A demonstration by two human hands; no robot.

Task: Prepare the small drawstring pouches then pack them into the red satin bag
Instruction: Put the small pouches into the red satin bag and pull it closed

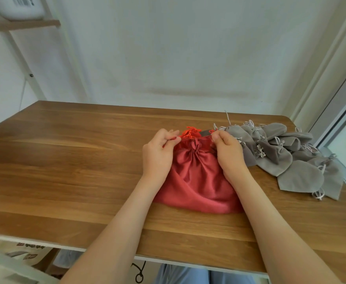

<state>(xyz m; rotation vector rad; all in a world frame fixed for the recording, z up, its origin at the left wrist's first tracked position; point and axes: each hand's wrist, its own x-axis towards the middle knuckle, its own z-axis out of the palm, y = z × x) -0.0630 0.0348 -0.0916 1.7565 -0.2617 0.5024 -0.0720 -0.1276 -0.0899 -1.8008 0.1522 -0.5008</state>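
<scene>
We see the red satin bag point(196, 181) lying on the wooden tabletop point(65, 171), right of centre, its body toward the near edge and its gathered neck pointing far. The left hand point(159, 152) sits at the left side of the neck with thumb and forefinger pinching a strand of the orange-red drawstring point(190, 133). The right hand point(228, 152) sits at the right side, its fingers curled and pinching the cord there too. Both hands cover the corners of the neck, so we cannot make out how far the mouth is drawn in. A frilled bunch of cord and fabric shows between them. Just beyond it lies a small grey strip point(205, 132), and we cannot tell whether it is inside the bag or behind it. The grey drawstring pouches point(280, 152) lie heaped to the right, the nearest one touching the bag beside the right wrist, the pile reaching the right edge of the tabletop. Their pale cords tangle together and we cannot count them. At far left a shelf point(20, 25) holds a white object point(18, 6) with a barcode, cut off by the frame.
</scene>
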